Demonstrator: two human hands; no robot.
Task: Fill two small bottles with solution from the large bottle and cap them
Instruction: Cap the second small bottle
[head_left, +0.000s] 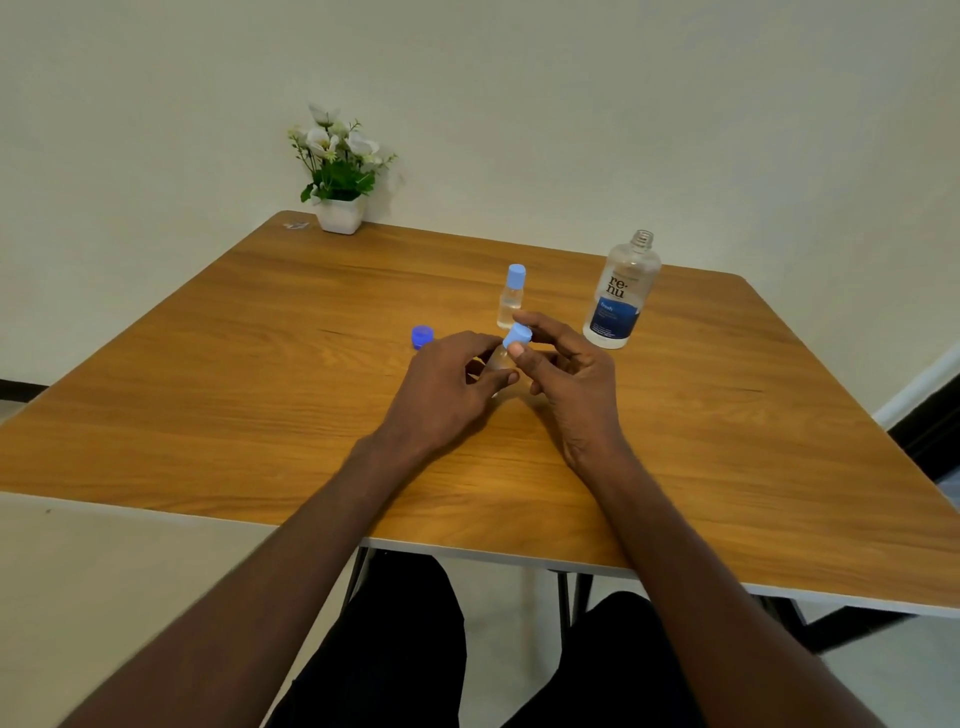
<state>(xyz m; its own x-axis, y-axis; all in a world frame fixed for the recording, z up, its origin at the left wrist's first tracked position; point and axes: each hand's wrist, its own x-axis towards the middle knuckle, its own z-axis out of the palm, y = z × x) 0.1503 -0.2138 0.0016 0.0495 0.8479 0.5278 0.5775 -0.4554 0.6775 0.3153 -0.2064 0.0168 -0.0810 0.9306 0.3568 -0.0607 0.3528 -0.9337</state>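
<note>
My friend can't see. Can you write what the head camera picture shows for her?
Two hands hold a small bottle over a wooden table: the left hand grips it while the right hand puts on a light blue cap. Behind stand a capped small bottle, an open large bottle, a dark blue cap and a flower pot.

Illumination even, soft, moderately bright; faint shadows beneath hands on the desk (208, 374); no glare; wide-angle distortion bends desk edges; forearms slightly blurred near bottom frame; centre sharp.
</note>
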